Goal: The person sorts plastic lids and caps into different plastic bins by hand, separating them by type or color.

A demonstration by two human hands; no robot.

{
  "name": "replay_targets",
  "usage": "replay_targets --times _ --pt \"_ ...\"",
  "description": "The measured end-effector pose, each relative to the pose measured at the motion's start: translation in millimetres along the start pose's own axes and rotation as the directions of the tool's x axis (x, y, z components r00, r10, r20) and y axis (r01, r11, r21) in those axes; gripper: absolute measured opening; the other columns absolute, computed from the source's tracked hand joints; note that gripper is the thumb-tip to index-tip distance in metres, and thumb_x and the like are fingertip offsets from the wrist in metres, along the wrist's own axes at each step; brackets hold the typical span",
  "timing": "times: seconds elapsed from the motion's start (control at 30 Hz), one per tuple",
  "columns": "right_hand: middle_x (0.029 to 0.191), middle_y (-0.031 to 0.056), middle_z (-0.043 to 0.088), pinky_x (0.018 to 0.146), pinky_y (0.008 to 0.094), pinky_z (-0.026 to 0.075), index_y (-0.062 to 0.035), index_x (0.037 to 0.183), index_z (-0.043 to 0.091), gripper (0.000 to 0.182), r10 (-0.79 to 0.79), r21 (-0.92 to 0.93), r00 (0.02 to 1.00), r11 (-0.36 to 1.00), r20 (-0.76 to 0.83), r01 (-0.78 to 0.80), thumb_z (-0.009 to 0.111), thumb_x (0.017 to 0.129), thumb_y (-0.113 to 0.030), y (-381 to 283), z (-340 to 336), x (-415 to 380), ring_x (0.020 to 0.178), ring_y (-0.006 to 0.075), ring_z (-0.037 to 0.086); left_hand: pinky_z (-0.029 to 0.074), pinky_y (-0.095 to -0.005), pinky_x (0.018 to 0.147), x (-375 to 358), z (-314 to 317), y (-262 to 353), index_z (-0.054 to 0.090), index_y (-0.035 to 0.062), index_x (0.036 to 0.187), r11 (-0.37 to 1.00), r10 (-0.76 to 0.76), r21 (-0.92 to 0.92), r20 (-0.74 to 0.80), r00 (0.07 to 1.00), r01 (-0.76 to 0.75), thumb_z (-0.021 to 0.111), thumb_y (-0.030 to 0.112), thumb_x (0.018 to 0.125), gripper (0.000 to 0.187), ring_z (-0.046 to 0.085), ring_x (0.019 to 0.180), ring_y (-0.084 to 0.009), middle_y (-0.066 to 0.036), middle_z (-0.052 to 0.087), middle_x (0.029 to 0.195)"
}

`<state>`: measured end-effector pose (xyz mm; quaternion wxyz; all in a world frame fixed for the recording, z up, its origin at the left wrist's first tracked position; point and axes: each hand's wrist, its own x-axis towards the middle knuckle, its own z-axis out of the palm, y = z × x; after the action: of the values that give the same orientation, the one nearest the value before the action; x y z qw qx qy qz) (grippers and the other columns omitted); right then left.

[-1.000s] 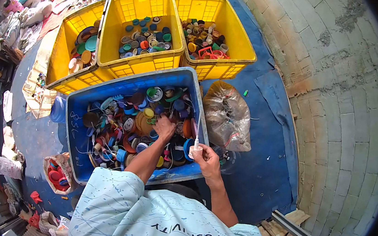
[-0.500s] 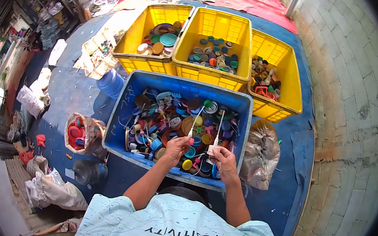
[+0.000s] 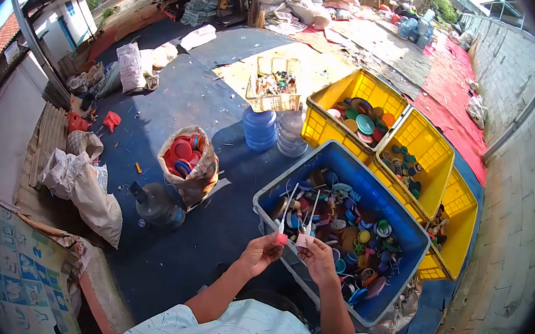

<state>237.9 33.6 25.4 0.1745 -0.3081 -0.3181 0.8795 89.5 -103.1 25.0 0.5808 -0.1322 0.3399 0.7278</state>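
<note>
My left hand (image 3: 261,254) pinches a pump cap (image 3: 281,239) with a red-pink collar, its thin white tube pointing up. Beside it, my right hand (image 3: 319,260) grips a second pump cap (image 3: 303,240), paler pink, its tube also upright. The two caps are close together over the near left edge of a blue crate (image 3: 370,178). Inside that crate lies a mixed heap of colourful plastic caps and lids (image 3: 364,237).
Behind the crate stand three yellow crates (image 3: 429,133) with sorted caps. Left are a sack of red lids (image 3: 181,151), a clear water jug (image 3: 159,206) and a blue jug (image 3: 259,130). A light basket (image 3: 272,100) holds small pieces. A block wall (image 3: 497,276) runs along the right.
The view has swung left, so the crates now appear farther right. Both hands have brought the pump caps closer together and toward the crate's left edge, still holding them.
</note>
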Motion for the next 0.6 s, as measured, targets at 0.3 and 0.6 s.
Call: replay_targets --times 0.3,0.6 --pt "0.096 0.0092 0.064 0.078 0.0334 0.051 0.0001 0.110 0.060 0.023 0.252 -0.083 0.966 0.965 0.053 -0.247 0.058 0.093 -0.015 143 159 71 0.086 0.0188 0.063 0.056 -0.0314 0.072 -68 -179 133 0.065 0.0011 0.092 0.981 0.110 -0.128 -0.247 0.963 -0.145 0.075 0.017 0.082 0.021 0.065 0.076 -0.0185 -0.010 0.067 0.084" --pt "0.096 0.0065 0.064 0.077 0.0308 0.051 -0.0001 0.111 0.061 0.026 0.347 -0.230 0.937 0.916 0.043 -0.329 0.060 0.093 -0.019 166 230 134 0.086 0.0156 0.062 0.056 -0.0320 0.072 -59 -237 234 0.065 -0.0002 0.092 0.931 0.187 -0.239 -0.342 0.921 -0.277 0.073 0.014 0.083 0.019 0.066 0.075 -0.0203 -0.012 0.067 0.084"
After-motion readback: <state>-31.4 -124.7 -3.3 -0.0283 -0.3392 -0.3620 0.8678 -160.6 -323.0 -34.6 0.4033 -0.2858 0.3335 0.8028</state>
